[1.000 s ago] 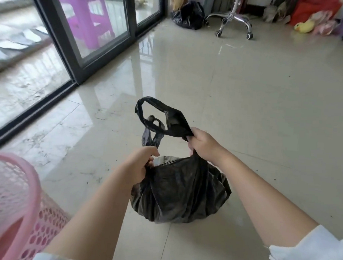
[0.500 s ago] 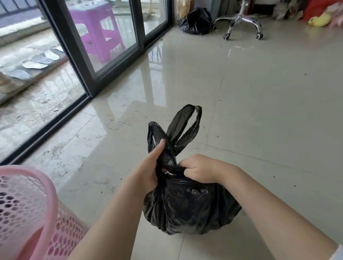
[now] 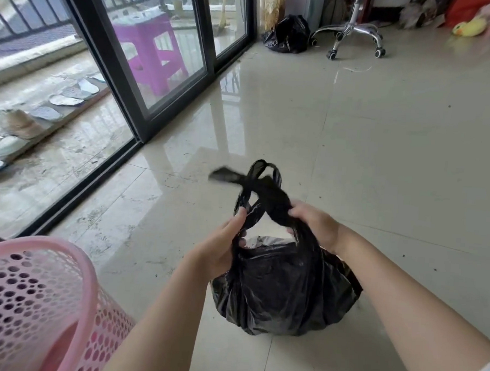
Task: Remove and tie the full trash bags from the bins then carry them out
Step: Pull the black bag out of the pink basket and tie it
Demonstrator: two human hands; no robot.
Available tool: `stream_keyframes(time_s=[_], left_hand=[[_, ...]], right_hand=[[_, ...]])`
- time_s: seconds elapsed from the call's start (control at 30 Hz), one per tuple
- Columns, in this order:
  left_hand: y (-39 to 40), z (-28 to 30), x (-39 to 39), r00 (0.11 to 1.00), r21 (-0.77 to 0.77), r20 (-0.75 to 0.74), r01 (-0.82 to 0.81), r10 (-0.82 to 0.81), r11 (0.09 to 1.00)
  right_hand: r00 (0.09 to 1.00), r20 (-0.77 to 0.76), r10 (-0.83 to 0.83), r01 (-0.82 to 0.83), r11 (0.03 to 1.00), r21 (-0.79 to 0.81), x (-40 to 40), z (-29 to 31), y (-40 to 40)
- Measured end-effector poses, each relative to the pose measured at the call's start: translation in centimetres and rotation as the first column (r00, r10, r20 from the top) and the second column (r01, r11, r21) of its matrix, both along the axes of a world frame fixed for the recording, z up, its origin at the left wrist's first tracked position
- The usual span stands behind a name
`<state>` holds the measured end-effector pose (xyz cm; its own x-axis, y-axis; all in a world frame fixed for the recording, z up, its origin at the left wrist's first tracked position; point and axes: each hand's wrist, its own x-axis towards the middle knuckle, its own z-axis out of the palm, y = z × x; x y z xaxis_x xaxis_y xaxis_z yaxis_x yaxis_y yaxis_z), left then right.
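Down on the glossy, pale tiled floor sits a bulging black trash bag of crinkled, shiny plastic, just right of a pink perforated plastic bin. Its two twisted strap handles cross above the sack, one end blurred. The left hand pinches one strap in its grip, while the right hand clenches around the other.

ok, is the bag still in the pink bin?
No. The black trash bag sits on the floor tiles to the right of the pink bin, both hands gripping its handles.
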<state>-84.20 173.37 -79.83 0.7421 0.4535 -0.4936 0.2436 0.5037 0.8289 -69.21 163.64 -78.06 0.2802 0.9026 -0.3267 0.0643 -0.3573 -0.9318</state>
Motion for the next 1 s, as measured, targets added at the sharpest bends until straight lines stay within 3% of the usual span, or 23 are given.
stream_keyframes(time_s=[0.03, 0.07, 0.17, 0.23, 0.37, 0.47, 0.67, 0.77, 0.83, 0.9, 1.0], left_hand=[[-0.1, -0.1, 0.0, 1.0, -0.007, -0.027, 0.005, -0.005, 1.0], [-0.3, -0.1, 0.0, 0.998, -0.014, -0.059, 0.016, -0.017, 1.0], [-0.6, -0.4, 0.1, 0.996, -0.024, -0.092, 0.009, -0.011, 1.0], [-0.5, -0.4, -0.1, 0.998, -0.009, -0.069, -0.006, 0.005, 1.0], [-0.7, -0.5, -0.5, 0.999, 0.033, -0.028, 0.042, -0.041, 0.999], [-0.9, -0.4, -0.7, 0.993, -0.04, 0.078, 0.087, -0.084, 0.995], [-1.1, -0.6, 0.0, 0.985, -0.092, 0.072, -0.152, 0.158, 0.984], [-1.0, 0.0, -0.6, 0.98, -0.254, 0.179, -0.044, 0.091, 0.966], [-1.0, 0.6, -0.9, 0.99, -0.267, 0.14, 0.04, -0.002, 0.963], [-1.2, 1.1, -0.7, 0.996, -0.128, -0.033, 0.083, -0.088, 0.988], [-1.4, 1.6, -0.1, 0.96, 0.179, -0.246, 0.181, -0.134, 0.967]], right_hand=[[0.994, -0.072, -0.078, 0.083, 0.994, 0.072, 0.2, 0.0, 0.1], [0.992, -0.036, -0.121, 0.124, 0.986, 0.11, 0.3, -0.1, 0.2], [0.928, 0.349, -0.127, 0.082, 0.987, 0.141, -0.2, -0.8, 0.8], [0.904, 0.416, -0.093, 0.034, 0.989, 0.147, -0.7, -1.0, 0.6], [0.985, 0.173, -0.003, -0.023, 0.988, 0.15, -1.1, -1.2, -0.2], [0.987, 0.025, 0.156, -0.157, 0.986, 0.052, -1.3, -1.6, -0.3], [0.986, 0.008, 0.166, -0.163, 0.976, -0.146, -0.6, -1.8, -0.2], [0.958, -0.12, 0.26, -0.28, 0.937, -0.21, 0.5, -1.2, -0.8], [0.902, -0.292, 0.318, -0.39, 0.89, -0.236, 0.9, -0.7, -1.3], [0.904, -0.291, 0.312, -0.389, 0.883, -0.262, 0.9, -0.8, -1.5], [0.971, -0.116, 0.211, -0.233, 0.944, -0.234, 0.9, -1.1, -1.1]])
